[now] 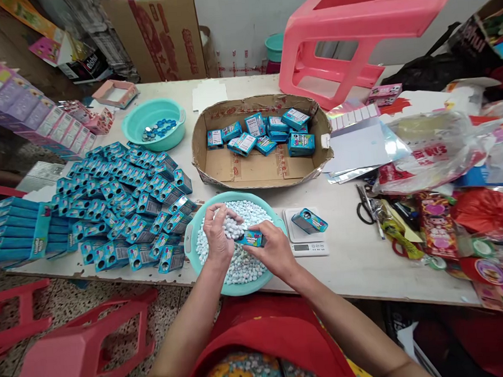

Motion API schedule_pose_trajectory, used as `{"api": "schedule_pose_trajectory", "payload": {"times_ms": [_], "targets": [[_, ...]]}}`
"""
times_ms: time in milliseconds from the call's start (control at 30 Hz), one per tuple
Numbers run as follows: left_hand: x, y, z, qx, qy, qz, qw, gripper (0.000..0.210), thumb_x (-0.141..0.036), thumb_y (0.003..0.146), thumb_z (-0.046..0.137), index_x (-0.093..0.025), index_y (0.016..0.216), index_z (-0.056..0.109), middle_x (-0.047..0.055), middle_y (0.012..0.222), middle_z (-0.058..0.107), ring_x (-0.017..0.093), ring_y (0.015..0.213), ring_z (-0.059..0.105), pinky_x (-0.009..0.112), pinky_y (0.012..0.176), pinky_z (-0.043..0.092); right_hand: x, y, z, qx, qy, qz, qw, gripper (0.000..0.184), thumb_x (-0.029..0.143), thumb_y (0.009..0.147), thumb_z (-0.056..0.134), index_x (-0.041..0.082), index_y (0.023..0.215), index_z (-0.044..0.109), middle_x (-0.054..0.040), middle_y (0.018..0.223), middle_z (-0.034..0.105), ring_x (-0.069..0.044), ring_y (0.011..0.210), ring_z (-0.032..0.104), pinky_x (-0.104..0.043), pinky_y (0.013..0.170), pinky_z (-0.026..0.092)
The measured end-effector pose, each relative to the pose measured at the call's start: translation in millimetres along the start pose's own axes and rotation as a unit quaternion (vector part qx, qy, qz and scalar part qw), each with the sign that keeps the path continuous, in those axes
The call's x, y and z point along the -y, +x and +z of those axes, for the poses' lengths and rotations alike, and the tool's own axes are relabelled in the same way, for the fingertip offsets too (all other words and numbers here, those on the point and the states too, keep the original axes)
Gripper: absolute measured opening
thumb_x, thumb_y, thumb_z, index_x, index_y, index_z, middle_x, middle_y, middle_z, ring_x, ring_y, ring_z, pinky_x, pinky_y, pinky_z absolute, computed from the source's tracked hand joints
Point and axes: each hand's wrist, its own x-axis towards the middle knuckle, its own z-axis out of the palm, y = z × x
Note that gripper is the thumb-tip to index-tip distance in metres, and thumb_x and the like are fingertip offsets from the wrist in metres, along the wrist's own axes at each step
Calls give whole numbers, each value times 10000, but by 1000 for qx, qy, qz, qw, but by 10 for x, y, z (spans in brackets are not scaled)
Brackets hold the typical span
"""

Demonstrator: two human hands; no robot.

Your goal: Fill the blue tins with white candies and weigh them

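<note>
My left hand (218, 235) is cupped around a heap of small pale-blue candies (233, 227). In my right hand (275, 249) is a small blue candy box (251, 238), gripped by thumb and fingers with one end against the heap. Both hands are above a turquoise basin (191, 241) full of the same candies. Just right of the basin, a white kitchen scale (309, 248) bears another blue box (310, 220), lying tilted. Behind the basin, a cut-down cardboard box (254, 174) contains several blue boxes.
Many blue boxes (126, 206) stand in rows on the left. A second turquoise basin (153, 126) has blue round caps in it. Scissors (365, 208) and plastic bags (426, 145) lie on the right. A pink stool (332, 38) rests on the table at the back.
</note>
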Motion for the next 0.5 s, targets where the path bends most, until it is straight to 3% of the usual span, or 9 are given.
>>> {"api": "schedule_pose_trajectory", "payload": {"times_ms": [367, 500], "targets": [[19, -21, 54, 6, 46, 18, 999, 213, -324, 750, 636, -167, 725, 495, -17, 670, 557, 109, 585, 572, 262, 618, 488, -52, 5, 8, -12, 36, 4, 999, 307, 250, 667, 756, 223, 941, 621, -27, 882, 628, -219, 873, 596, -339, 768, 451], [8, -31, 80, 9, 39, 18, 999, 211, -338, 759, 634, -184, 775, 490, -31, 645, 543, 107, 557, 552, 254, 584, 472, -60, 15, 6, -10, 39, 7, 999, 292, 252, 669, 749, 227, 933, 626, -26, 876, 626, -221, 870, 595, -337, 754, 452]]}}
